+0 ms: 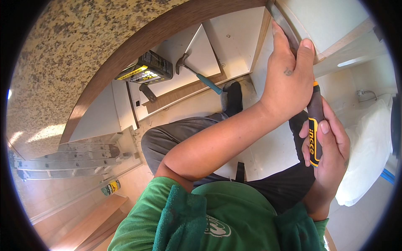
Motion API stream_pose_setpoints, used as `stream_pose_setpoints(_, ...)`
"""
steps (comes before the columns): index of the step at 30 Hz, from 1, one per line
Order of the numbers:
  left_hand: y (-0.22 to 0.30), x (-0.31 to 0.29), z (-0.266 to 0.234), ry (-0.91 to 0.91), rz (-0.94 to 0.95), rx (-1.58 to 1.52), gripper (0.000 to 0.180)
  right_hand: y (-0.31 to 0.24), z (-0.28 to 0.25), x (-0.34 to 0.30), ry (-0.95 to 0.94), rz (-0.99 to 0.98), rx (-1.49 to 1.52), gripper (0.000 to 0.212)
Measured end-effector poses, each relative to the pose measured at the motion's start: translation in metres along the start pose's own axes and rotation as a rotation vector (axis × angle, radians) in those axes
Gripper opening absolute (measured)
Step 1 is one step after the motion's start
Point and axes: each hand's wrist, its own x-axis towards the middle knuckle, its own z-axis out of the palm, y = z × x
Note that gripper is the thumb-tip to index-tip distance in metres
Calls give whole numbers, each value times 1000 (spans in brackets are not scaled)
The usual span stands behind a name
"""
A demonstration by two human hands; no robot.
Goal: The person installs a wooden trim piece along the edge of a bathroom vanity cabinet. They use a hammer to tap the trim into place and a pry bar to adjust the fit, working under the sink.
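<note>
A long flat metal file (286,24) lies along the wood-toned edge of a pale panel (331,21) at the upper right. My right hand (331,140) is wrapped round its black, orange and yellow handle (315,138). My left hand (289,75) grips the blade farther up, thumb on one side and fingertips on the other, close to the panel's edge. Part of the blade is hidden beneath that hand, and its far end runs toward the top rim of the picture.
Left of my hands, a claw hammer (201,75) and a black can (157,69) rest on white boards below the speckled countertop (83,37). A ladder (71,161) lies at the left. A whitish plastic bag (364,154) is at the right, below a small pipe fitting (367,93).
</note>
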Motion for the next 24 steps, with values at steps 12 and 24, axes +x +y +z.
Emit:
stream_pose_setpoints(12, 7, 1, -2, 10, -71, -77, 20, -10, 12, -6, 40, 28, -35, 47)
stream_pose_setpoints(24, 3, 1, 2, 44, -91, -13, 21, -5, 7, -3, 12, 56, 9, 47)
